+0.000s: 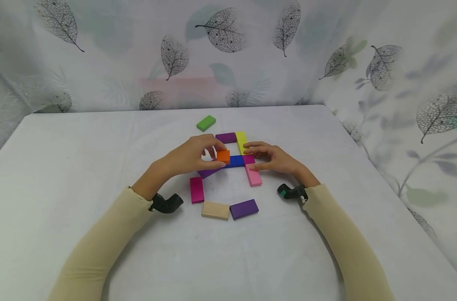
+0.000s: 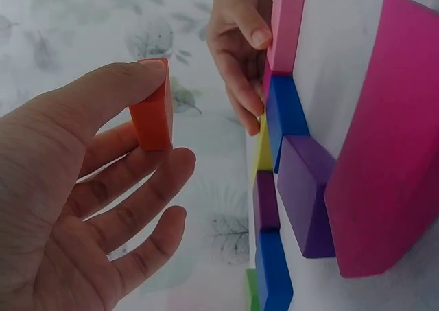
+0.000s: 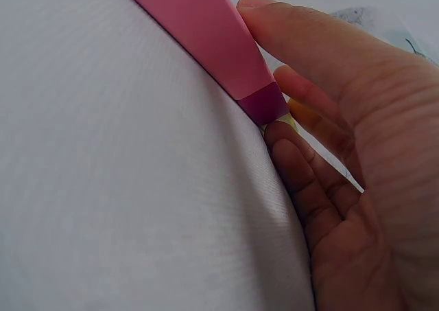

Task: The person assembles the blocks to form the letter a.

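My left hand pinches an orange block between thumb and fingers, raised above the blocks on the table. In the left wrist view that orange block is apart from the others. My right hand rests beside the row, its thumb at a pink block and its fingers near a yellow block. A small magenta block joins the pink one's end in the right wrist view. A blue block and a tilted purple block continue the row leftward, partly covered by the left hand.
Nearer me lie a magenta block, a beige block and a purple block. Farther back are a dark purple block and a green block. Another blue block shows in the left wrist view.
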